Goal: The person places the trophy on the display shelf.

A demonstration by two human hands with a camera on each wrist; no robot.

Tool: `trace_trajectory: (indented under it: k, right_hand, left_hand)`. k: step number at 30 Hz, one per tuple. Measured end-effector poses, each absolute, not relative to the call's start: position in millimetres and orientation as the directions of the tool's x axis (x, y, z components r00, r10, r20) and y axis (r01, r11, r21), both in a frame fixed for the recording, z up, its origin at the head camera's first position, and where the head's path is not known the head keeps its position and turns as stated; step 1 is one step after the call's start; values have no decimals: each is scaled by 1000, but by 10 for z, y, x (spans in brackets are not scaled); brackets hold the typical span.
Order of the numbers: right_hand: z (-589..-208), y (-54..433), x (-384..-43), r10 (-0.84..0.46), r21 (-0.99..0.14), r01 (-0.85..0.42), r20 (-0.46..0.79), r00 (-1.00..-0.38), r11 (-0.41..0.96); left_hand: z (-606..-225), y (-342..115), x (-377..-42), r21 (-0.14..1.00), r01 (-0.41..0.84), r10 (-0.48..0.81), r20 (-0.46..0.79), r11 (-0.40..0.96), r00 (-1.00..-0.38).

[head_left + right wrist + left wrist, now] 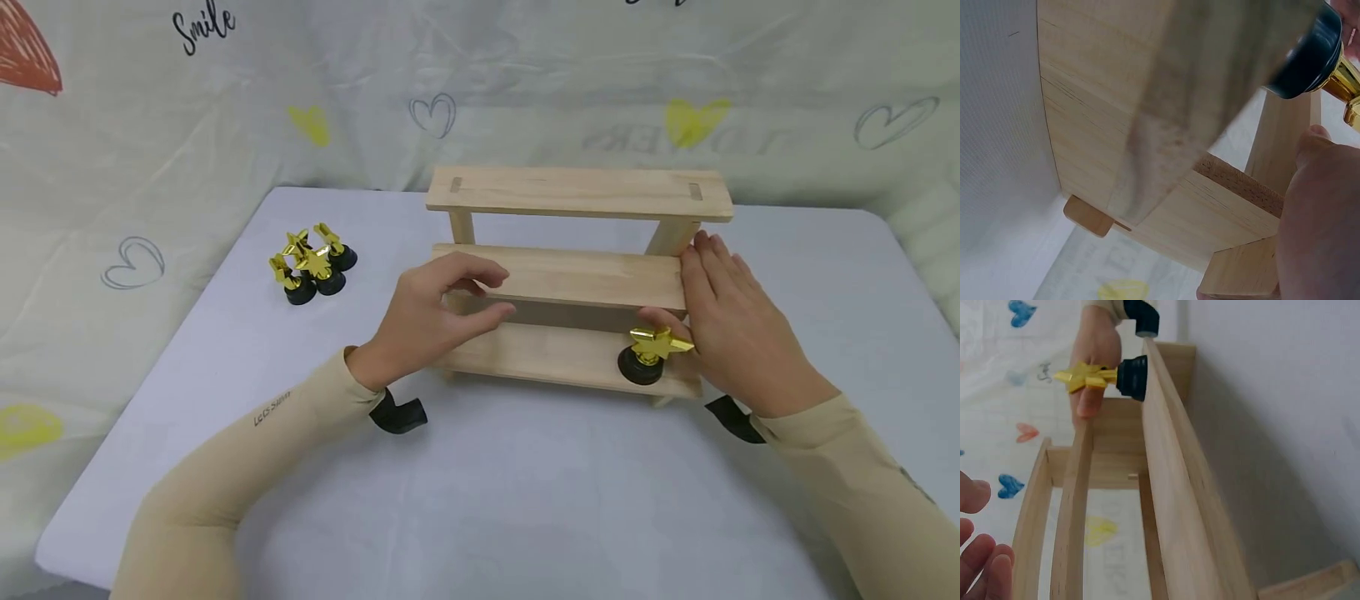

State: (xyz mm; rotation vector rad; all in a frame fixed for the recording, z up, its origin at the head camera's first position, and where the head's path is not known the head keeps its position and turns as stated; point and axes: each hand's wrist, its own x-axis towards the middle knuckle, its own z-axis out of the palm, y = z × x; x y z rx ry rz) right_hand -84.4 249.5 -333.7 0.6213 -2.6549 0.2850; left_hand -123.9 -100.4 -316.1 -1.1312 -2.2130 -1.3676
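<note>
A three-tier wooden shelf (577, 279) stands on the table. On the right end of its lowest board sits a gold star trophy (651, 350) with a black round base. My right hand (738, 333) lies along the shelf's right side with straight fingers, its thumb at the front edge of the middle board, just behind the trophy. In front of the shelf's left end is my left hand (442, 312), thumb and fingers apart with nothing between them. The left wrist view shows the trophy (1104, 378) standing near the far end of the lowest board.
Several more gold star trophies (315, 262) with black bases stand in a cluster at the table's left side. The white table (480, 500) reaches back to a pale printed cloth (525, 67) with hearts. Black straps (401, 414) hang at both wrists.
</note>
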Motion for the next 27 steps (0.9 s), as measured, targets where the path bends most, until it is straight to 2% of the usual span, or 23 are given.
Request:
trace_trajectory:
  k: [8,17,27]
  right_hand:
    - [-3362,2504,-857,-395,-82,-479,455,-798,874]
    - [-3362,2531,-834,-396,-84,-475,435,-809,876]
    - [-3341,2599,-777,-391,-63,-471,467,-793,880]
  left_hand:
    - [-3160,-1322,-1360,653,723,347,639,227,-686]
    - [-3160,-1626,-1399,716,664,177,640,215,-748]
    - [-3095,-1915,-1482,746,639,-12,652,185,-758]
